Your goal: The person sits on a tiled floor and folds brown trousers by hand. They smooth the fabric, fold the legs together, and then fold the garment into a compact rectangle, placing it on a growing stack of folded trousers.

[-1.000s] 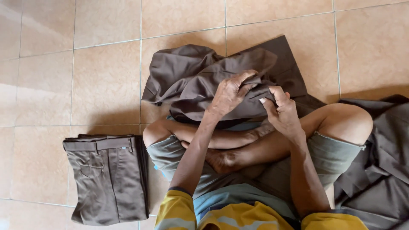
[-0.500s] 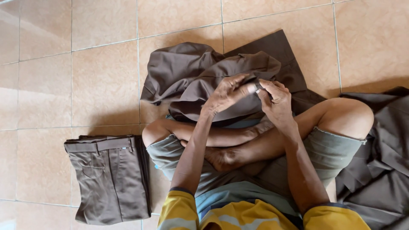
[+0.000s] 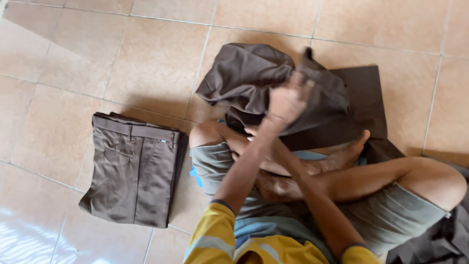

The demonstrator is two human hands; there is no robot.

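Fingers of both hands bunch together over a crumpled dark-brown fabric garment (image 3: 273, 83), blurred w/ motion; left hand (image 3: 286, 102) is clenched on a fold of the cloth, while the right hand sits behind/under it, mostly hidden, so can't tell its grip. Garment lies on the beige tiled floor (image 3: 122, 58) just beyond the person's crossed legs (image 3: 312, 171), its near edge at the shins. Flat lower part spreads to the right, long axis running roughly left-right across the view; rumpled bulk heaped at the left end, one small corner poking up toward the top of the view. Both forearms reach fwd from the yellow sleeves (image 3: 210, 234) and cross near the wrists, meeting at the cloth. Fabric looks plain, matte, heavily creased on the heap, smooth on the flat part. Off to the left, well apart, a neatly folded pair of brown trousers (image 3: 132, 166) rests on the floor, waistband toward the far side. More dark cloth (image 3: 439, 239) sits by the right knee.
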